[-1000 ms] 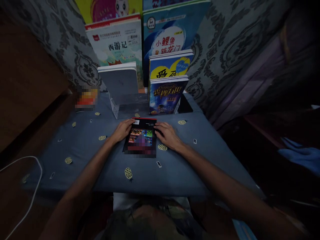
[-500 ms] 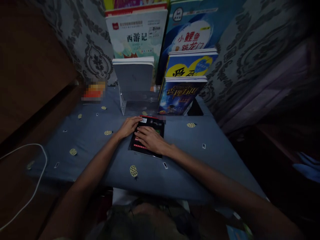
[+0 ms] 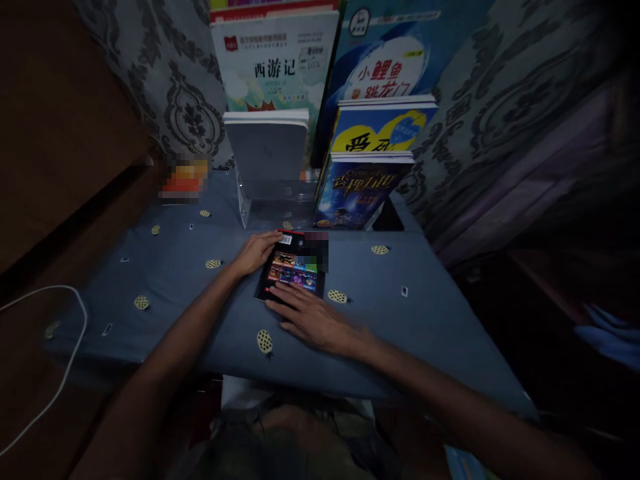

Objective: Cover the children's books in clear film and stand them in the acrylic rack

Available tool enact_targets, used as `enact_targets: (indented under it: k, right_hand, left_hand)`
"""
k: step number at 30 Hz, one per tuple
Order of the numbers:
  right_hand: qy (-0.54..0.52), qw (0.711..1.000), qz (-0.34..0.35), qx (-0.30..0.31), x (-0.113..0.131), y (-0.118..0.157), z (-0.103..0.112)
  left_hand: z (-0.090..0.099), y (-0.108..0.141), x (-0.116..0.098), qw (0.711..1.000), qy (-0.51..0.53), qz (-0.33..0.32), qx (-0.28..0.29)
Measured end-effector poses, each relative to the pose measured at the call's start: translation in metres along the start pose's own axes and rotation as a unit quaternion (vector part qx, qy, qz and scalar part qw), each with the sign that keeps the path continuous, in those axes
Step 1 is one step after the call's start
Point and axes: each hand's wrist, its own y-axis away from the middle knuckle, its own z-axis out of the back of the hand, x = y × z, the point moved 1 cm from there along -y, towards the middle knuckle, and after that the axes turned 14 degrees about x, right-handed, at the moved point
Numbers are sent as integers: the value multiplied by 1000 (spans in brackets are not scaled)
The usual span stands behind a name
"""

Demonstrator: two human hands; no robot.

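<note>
A black book (image 3: 295,267) lies on the cloth-covered table, its cover showing rows of small colourful pictures and a barcode near the top. My left hand (image 3: 256,252) rests along its upper left side, fingers stretched out over that edge near the barcode. Across the lower edge lies my right hand (image 3: 313,317), open with fingers spread; the fingertips touch the cover. Just beyond the book stands a clear book stand (image 3: 280,212) with a book showing a plain grey cover (image 3: 273,153) in it.
Behind it stand a pale book with a red top edge (image 3: 275,67) and a large blue book (image 3: 385,60). To the right are a yellow-and-blue book (image 3: 375,133) and a dark blue book (image 3: 360,193). A white cable (image 3: 75,347) hangs at the left.
My right hand has slid down the book toward me, uncovering the small pictures on its cover. My left hand stays at the upper left edge.
</note>
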Motion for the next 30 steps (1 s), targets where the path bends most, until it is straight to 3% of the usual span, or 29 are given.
enact_targets:
  k: [5, 13, 18, 21, 23, 27, 30]
  right_hand:
    - [-17, 1000, -20, -11, -2, 22, 2]
    - [-47, 992, -95, -70, -33, 42, 4]
    - [-39, 988, -109, -98, -46, 38, 5]
    - [-31, 989, -110, -96, -44, 38, 6]
    - [-27, 989, -111, -98, -42, 39, 7]
    - [-22, 988, -112, -100, -42, 40, 7]
    - [-17, 988, -112, -102, -43, 40, 4]
  left_hand:
    - [-2, 1, -1, 1000, -15, 2, 1]
    - [-9, 6, -10, 992, -73, 100, -33]
    - [-9, 5, -20, 994, -1, 94, -62]
    - [-7, 2, -23, 983, 115, 107, -91]
    - [-4, 0, -22, 957, 240, 116, -115]
    - [-1, -1, -20, 851, 474, 160, -160]
    - [-2, 2, -28, 803, 552, 179, -135]
